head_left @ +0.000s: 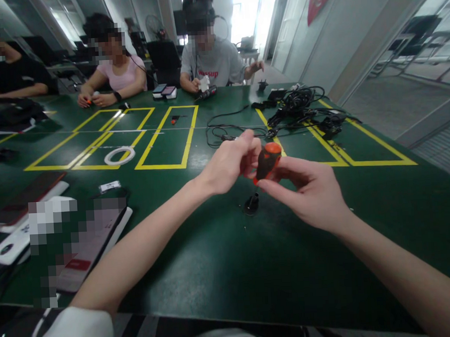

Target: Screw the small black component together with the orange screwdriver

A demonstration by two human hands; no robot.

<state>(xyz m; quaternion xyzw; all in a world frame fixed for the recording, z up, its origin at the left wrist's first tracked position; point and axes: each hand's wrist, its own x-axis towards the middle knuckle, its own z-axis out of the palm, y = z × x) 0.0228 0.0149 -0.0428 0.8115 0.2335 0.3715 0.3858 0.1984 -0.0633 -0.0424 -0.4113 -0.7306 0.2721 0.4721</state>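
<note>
Arrangement on the table [216,284]: right hand [312,191], screwdriver [268,162], black part [251,205].
Directions are read from the screwdriver's handle; 12 o'clock is the far edge. The green table carries yellow outlines [160,167]. A person in grey [211,58] is at 11 o'clock. The cable heap [299,101] lies at 1 o'clock, the phone [86,246] at 8 o'clock. The right hand, at 4 o'clock, pinches the handle between thumb and fingers. The left hand [232,160], at 9 o'clock, is beside the handle, fingers curled; whether they grip anything cannot be told. The white ring [109,158] lies farther out at 9 o'clock. The screwdriver leans, shaft toward 7 o'clock. The black part rests on the table below it; whether the tip touches its stem cannot be told.
</note>
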